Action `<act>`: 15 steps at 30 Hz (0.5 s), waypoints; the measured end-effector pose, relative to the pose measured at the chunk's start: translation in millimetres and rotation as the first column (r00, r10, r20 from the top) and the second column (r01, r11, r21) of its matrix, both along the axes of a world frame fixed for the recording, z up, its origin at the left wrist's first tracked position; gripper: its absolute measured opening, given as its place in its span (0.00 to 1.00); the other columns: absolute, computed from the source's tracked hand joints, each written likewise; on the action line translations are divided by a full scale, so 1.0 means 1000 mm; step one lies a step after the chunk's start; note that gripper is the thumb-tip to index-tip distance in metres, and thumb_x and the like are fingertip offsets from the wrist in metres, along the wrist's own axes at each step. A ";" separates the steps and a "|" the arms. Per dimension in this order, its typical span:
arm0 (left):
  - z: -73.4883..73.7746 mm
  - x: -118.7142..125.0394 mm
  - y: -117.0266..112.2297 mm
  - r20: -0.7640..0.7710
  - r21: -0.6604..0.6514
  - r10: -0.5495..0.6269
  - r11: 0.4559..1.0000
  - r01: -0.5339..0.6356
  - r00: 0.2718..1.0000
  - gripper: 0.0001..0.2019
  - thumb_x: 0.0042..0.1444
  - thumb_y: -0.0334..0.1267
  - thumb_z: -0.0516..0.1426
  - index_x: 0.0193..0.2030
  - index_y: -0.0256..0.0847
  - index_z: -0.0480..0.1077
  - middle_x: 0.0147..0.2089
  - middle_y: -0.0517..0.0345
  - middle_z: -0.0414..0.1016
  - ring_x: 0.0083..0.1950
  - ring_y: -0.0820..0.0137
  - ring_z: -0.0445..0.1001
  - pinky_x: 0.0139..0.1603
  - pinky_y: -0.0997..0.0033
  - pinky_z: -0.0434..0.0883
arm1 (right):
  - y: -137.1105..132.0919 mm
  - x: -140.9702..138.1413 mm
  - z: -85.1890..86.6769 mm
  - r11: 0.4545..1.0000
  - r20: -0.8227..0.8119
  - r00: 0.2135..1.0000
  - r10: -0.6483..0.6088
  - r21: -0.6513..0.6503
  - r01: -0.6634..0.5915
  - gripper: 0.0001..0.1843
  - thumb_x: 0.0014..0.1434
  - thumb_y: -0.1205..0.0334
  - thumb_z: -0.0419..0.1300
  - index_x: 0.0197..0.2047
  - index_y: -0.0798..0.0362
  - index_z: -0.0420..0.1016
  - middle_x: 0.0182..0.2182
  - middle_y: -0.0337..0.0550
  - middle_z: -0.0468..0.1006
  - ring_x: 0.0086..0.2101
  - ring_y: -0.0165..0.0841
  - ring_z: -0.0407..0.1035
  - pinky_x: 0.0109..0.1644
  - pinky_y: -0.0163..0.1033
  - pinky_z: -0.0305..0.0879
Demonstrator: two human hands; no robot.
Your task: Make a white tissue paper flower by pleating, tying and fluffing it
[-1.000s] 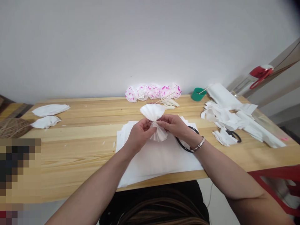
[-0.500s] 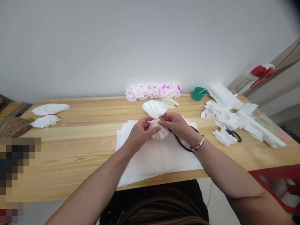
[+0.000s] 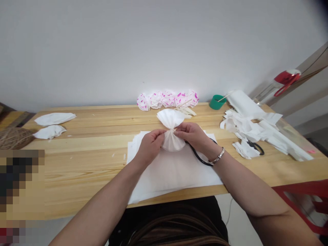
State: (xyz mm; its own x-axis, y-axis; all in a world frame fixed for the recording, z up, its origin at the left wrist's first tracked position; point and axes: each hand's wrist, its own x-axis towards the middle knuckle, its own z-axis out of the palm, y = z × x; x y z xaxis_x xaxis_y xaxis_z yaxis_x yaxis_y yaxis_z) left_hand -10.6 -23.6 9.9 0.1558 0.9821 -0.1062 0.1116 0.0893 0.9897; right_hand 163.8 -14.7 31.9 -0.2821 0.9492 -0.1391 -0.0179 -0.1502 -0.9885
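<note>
Pale wooden counter (image 3: 84, 164) carries stacked white sheets (image 3: 171, 174); above them, left hand (image 3: 150, 145) and right hand (image 3: 193, 135) each pinch the pleated white tissue-paper fan's (image 3: 172, 128) cinched middle.

The pleated tissue paper (image 3: 171, 130) is thin, matt white, finely creased. Beneath it, smooth matt paper sheets (image 3: 174, 174) on a pale wooden table (image 3: 84, 160), grain showing, low sheen. The bracelet (image 3: 217, 158) glints, polished metal. Far left, the twine ball (image 3: 12, 137) looks rough, fibrous.
</note>
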 end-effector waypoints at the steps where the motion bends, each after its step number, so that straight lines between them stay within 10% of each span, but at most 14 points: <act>1: 0.000 0.000 0.000 -0.016 0.019 0.012 1.000 -0.012 1.000 0.15 0.54 0.44 0.56 0.44 0.40 0.76 0.36 0.55 0.77 0.36 0.68 0.70 0.37 0.70 0.66 | 0.000 0.000 0.000 1.000 0.025 1.000 0.001 -0.008 -0.001 0.13 0.44 0.56 0.66 0.28 0.57 0.72 0.22 0.35 0.70 0.23 0.24 0.60 0.28 0.33 0.54; 15: 0.002 0.000 0.000 0.100 -0.103 0.020 0.995 -0.010 0.995 0.13 0.49 0.48 0.59 0.31 0.38 0.73 0.26 0.61 0.69 0.28 0.74 0.64 0.30 0.74 0.62 | -0.001 0.002 0.006 0.999 0.170 0.985 0.041 -0.008 -0.040 0.13 0.43 0.56 0.65 0.24 0.57 0.72 0.22 0.35 0.70 0.25 0.26 0.60 0.32 0.34 0.57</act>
State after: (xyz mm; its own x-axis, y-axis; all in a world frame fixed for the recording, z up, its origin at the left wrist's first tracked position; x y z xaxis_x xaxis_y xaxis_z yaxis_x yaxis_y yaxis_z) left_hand -10.3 -23.1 12.2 0.1564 0.9690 -0.1911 0.0096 0.1920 0.9813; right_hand 166.0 -15.5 38.2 -0.2922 0.9368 -0.1925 0.1567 -0.1517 -0.9759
